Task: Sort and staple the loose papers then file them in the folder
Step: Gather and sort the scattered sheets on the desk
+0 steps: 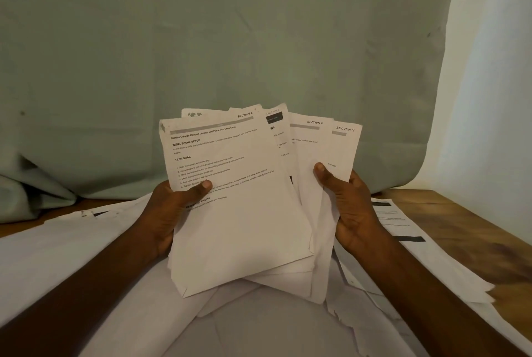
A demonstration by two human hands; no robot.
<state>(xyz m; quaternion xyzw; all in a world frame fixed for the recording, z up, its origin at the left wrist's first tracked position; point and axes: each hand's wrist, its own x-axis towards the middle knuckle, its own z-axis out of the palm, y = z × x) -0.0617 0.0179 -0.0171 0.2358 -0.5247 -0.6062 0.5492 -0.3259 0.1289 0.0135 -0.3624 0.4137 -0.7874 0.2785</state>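
- a fanned stack of papers (pixel 239 212) is held up between two bare hands above a wooden table (pixel 466 230), its lower edges hanging just over the sheets spread below.
- the left hand (pixel 169 212) is clamped on the stack's left edge, thumb (pixel 201 186) pressed across the printed front page and the other fingers hidden behind it.
- the right hand (pixel 352 207) is closed on the right side of the fan, thumb (pixel 324 172) lying on the face of a rear sheet, the rest of the fingers out of sight behind the paper.
- four handwritten corner labels show along the top of the fan, reading section 1 to section 4 from left to right; the exact number of sheets in the stack cannot be told.
- the front page carries the printed headings "initial scene setup", "task goal" and "required props".
- more loose sheets (pixel 403 230) lie flat on the table under and to both sides of the forearms; they overlap too much to count.
- both forearms reach in from the lower corners of the frame and angle inward, wrists raised, palms turned toward each other.
- a pale green cloth (pixel 230 39) hangs behind the table, with a white wall (pixel 489 97) to its right.
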